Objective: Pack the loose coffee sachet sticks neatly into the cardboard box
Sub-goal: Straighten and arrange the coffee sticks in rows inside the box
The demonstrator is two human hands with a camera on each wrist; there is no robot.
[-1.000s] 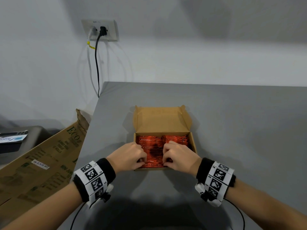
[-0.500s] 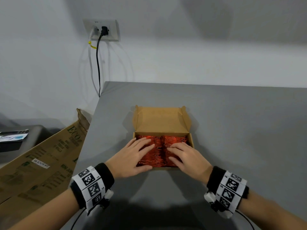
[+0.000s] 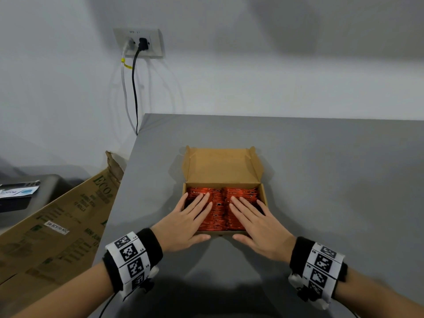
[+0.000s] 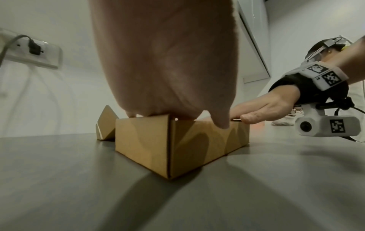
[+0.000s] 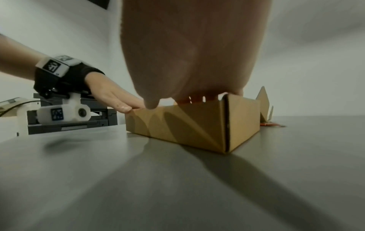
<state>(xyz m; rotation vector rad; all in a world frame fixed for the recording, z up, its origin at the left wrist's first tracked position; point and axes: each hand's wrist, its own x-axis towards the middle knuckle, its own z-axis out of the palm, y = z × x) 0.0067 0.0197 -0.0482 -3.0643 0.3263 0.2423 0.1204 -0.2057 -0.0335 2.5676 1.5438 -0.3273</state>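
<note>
While both hands lie flat, cardboard box (image 3: 223,230) sits mid tabletop (image 3: 321,180), lid flap open toward wall. Coffee sachet sticks (image 3: 220,210) fill box in two side-by-side rows, long axes left-right. Left hand (image 3: 185,220) and right hand (image 3: 259,222): fingers (image 3: 202,200) straight, spread, pressing sticks. Wrist views show only box walls; right wrist view alone shows red sachet (image 5: 271,124) on tabletop behind box.
</note>
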